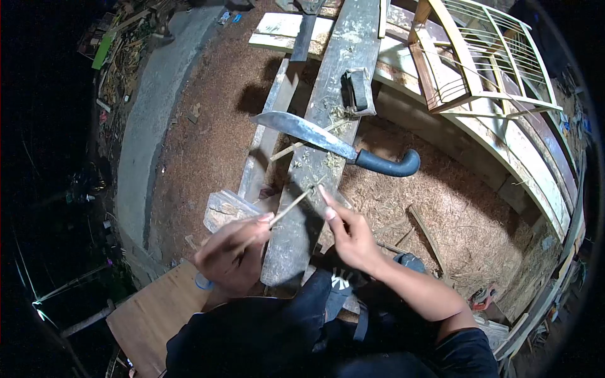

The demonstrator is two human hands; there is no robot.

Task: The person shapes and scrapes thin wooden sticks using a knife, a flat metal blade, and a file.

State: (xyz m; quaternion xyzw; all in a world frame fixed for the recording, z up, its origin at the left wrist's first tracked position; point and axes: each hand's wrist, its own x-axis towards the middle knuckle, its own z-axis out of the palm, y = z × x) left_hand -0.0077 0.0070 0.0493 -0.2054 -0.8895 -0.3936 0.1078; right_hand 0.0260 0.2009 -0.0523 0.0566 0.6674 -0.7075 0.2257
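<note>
Sawdust (208, 151) lies around the narrow table (287, 255), a big knife (340, 148) lies across it, the left hand (233, 252) pinches a thin stick (293, 205), and I can't tell if the right hand (353, 238) grips anything.

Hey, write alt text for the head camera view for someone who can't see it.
A person's left hand holds a thin stick over a worn wooden plank, the right hand close to the stick's far end. A dark-handled machete lies across the plank beyond them; at upper right is a wooden frame with thin bars.
</note>
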